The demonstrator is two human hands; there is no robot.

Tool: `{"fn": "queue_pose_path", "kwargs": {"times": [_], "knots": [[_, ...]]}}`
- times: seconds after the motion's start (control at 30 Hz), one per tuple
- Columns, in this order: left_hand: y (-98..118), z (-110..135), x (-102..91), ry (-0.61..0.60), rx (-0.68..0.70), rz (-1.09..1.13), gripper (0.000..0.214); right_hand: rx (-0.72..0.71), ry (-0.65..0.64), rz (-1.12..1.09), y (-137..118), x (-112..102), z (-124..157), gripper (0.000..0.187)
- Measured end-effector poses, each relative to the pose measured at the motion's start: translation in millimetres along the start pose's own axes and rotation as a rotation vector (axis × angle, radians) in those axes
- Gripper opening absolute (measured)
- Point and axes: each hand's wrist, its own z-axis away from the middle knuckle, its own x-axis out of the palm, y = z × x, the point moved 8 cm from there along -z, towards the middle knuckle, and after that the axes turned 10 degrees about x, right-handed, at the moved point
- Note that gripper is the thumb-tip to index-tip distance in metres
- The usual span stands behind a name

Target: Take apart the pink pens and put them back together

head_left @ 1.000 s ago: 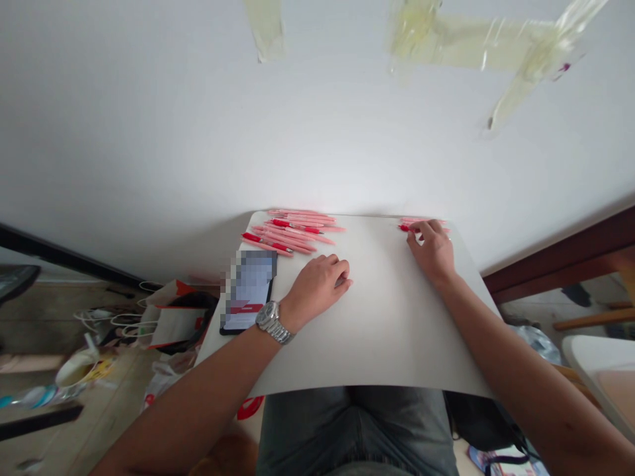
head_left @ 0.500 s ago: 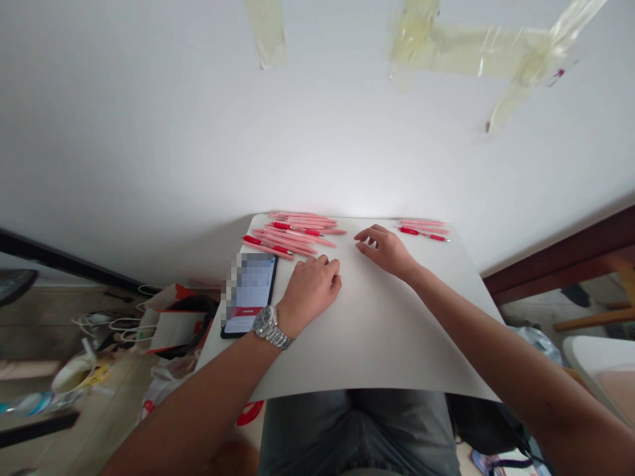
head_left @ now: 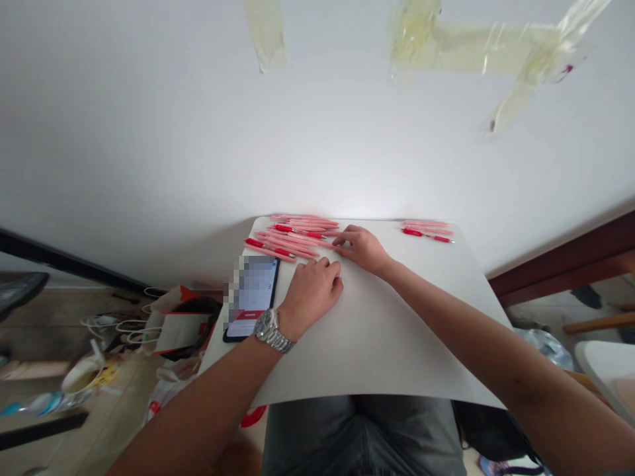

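A white board (head_left: 397, 330) lies across my lap. Several pink and red pens (head_left: 292, 237) are heaped at its far left, and a smaller group of pens (head_left: 427, 231) lies at its far right. My right hand (head_left: 361, 249) reaches across to the left heap, its fingertips pinched on the end of a pink pen at the heap's right edge. My left hand (head_left: 311, 289), with a metal watch on the wrist, rests on the board as a loose fist just in front of the heap. It holds nothing that I can see.
A phone (head_left: 253, 296) lies on the board's left edge beside my left wrist. Bags, cables and a cup clutter the floor at the left (head_left: 149, 324). A white wall with tape strips (head_left: 446, 39) rises behind the board. A white stool (head_left: 608, 380) stands at the right.
My right hand left the small pen group at the far right and crossed the board to the left heap, where it now pinches a pen. My left hand barely shifted.
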Motion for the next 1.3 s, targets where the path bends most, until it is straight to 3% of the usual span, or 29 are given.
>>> {"fn": "queue_pose_path", "kwargs": {"times": [0.2,0.5,0.6,0.73,0.87,1.07,1.3], "knots": [[0,0,-0.4,0.014,0.001,0.001,0.012,0.035,0.06,0.02,3,-8,3,0.008],[0,-1,0.1,0.061,0.007,0.013,0.012,0.067,0.148,-0.056,11,-53,25,0.008],[5,-1,-12.1,0.2,0.05,0.059,0.012,0.09,0.151,-0.082,17,-67,34,0.01],[13,5,-42.4,0.494,0.128,0.146,0.011,0.096,0.148,-0.092,16,-87,48,0.013],[13,11,-56.7,0.623,0.156,0.161,0.014,0.082,0.087,-0.087,4,-102,62,0.017],[8,4,-41.6,0.478,0.109,0.186,0.021,0.083,-0.016,-0.111,-11,-112,78,0.021],[7,1,-26.2,0.386,0.08,0.331,0.018,0.168,-0.055,-0.254,-2,-107,83,0.027]]}}
